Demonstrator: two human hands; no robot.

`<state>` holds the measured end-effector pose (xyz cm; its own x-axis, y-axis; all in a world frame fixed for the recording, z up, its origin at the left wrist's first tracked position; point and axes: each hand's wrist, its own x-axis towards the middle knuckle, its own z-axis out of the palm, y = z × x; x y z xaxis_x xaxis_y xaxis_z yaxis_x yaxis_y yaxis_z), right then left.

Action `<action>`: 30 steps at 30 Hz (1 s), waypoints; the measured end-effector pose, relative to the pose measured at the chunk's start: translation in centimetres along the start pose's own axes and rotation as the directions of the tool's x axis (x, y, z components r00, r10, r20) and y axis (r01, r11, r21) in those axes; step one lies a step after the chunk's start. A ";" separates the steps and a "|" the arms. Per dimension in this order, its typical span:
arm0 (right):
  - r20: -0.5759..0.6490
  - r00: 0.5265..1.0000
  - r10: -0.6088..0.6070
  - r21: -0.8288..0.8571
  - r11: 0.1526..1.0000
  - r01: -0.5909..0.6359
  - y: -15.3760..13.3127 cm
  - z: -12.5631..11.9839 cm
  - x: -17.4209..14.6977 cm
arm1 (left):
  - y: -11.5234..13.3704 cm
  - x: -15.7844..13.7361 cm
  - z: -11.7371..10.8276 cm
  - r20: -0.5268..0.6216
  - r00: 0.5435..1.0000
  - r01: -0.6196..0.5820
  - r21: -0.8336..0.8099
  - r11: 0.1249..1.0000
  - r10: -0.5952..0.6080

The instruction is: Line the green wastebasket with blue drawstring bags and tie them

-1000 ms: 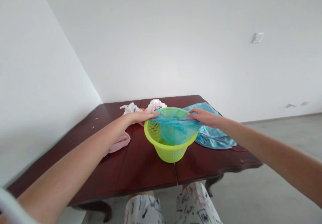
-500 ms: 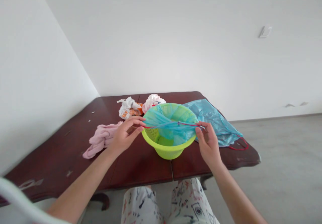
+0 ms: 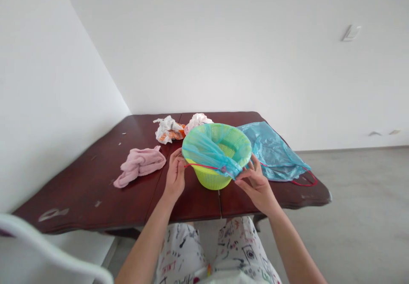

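Note:
A light-green plastic basket (image 3: 212,178) stands upright on the dark red table. A thin blue drawstring garbage bag (image 3: 204,147) lies inside it and over its rim, with its red cord stretched across the front. My left hand (image 3: 175,175) is closed on the bag's edge and cord at the left side of the rim. At the front right, my right hand (image 3: 254,186) pinches the bunched edge of the bag against the outside of the basket. Some of my left fingertips are hidden behind the rim.
A second blue bag (image 3: 271,150) with a red cord lies flat to the right. Crumpled white-and-orange plastic (image 3: 168,130) and a white-pink bundle (image 3: 198,121) lie behind the basket. Left is a pink cloth (image 3: 139,167) on the table (image 3: 105,182). A white curved bar (image 3: 54,250) sits lower left.
The bag's front edge, stretched across the basket's opening before, is now pulled down over the front rim. Both hands have moved down along the rim, the right one toward the front.

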<state>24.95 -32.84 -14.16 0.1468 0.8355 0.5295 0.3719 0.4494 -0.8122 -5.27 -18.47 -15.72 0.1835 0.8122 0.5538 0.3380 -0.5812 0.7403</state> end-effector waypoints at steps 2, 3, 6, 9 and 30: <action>0.004 1.000 -0.010 -0.044 0.999 0.010 -0.2 -0.1 -0.2 | -0.9 -0.5 -0.9 0.089 0.995 -0.049 0.074 0.996 0.042; 0.007 1.000 -0.009 -0.073 0.997 0.009 -0.2 -0.1 -0.3 | -1.4 -0.7 -1.4 0.141 0.989 -0.063 0.099 0.993 0.049; 0.031 0.999 0.008 -0.192 0.981 -0.002 0.0 -0.6 -0.8 | -2.9 -0.9 -3.3 0.281 0.960 -0.064 0.172 0.983 0.014; 0.104 0.995 0.011 -0.334 0.942 0.024 0.1 -2.0 -1.3 | -3.3 -0.6 -5.7 0.295 0.953 0.023 0.136 0.990 -0.062; 0.371 0.924 -0.089 -0.521 0.804 0.286 -6.8 -3.4 3.5 | 9.0 4.0 -8.5 0.379 0.805 -0.480 -0.035 0.877 0.456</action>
<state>26.01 -34.06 -5.97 -0.2373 0.8498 0.4707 0.8186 0.4358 -0.3742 -9.33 -20.91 -3.65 0.6514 0.4084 0.6394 0.1761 -0.9011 0.3962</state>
